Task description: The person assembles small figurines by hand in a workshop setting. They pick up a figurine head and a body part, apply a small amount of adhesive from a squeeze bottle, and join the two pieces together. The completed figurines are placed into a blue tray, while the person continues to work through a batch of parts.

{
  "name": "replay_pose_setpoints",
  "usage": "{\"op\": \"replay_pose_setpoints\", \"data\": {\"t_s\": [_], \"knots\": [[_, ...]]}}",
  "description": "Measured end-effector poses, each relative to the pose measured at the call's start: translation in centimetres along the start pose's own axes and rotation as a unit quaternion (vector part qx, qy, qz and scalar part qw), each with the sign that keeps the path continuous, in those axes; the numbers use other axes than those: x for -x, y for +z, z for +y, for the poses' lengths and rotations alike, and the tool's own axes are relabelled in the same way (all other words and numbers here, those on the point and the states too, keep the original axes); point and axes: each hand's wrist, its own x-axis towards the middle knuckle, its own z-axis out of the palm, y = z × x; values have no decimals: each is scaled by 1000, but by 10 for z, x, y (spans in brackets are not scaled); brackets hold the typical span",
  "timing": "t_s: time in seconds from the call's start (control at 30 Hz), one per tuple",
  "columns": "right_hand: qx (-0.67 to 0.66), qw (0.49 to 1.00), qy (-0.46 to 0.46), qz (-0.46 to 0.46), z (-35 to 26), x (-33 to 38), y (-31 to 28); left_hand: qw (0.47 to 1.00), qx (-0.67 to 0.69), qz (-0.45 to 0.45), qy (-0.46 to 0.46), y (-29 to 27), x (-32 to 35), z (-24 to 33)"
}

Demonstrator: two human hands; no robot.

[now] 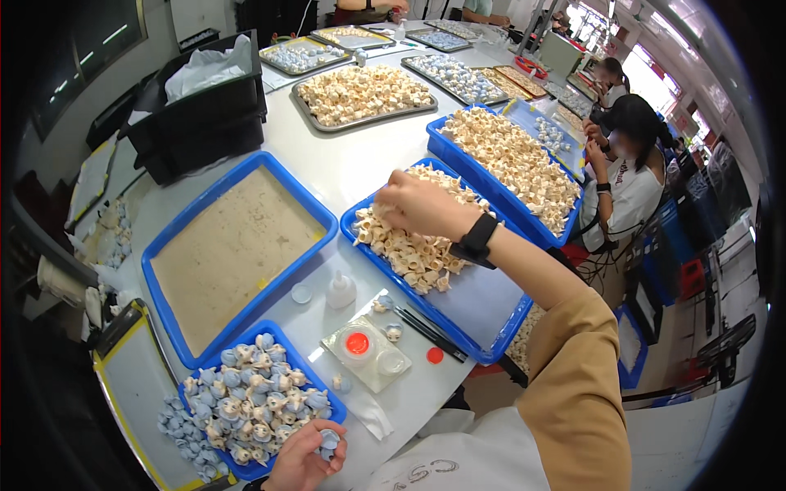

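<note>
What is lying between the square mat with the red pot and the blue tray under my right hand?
In the head view, slim dark brush-like tools, two small figurine heads and a red disc lie there.

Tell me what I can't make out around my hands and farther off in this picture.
All in the head view:
Right hand: its own back hides whether it grips one of the cream pieces.
Blue-grey piece: the left hand covers its underside.
Small blue tray: heaped blue-and-cream pieces hide its floor.
Person at the top: head cut off by the picture's edge.
</note>
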Motion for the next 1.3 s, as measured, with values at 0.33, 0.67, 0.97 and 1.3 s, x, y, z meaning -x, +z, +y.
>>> {"op": "replay_pose_setpoints", "data": {"t_s": [0.33, 0.67, 0.97, 1.3], "knots": [[117, 990, -78, 25, -20, -3, 27, 1000, -3, 28, -2, 1, -2, -1], [123, 984, -74, 103, -24, 10, 8, 1000, -6, 17, 0, -1, -4, -1], [73, 978, -194, 14, -65, 26, 31, 1000, -7, 19, 0, -1, -5, -2], [75, 985, -155, -22, -57, 33, 10, 1000, -2, 13, -7, 1, -5, -2]]}}
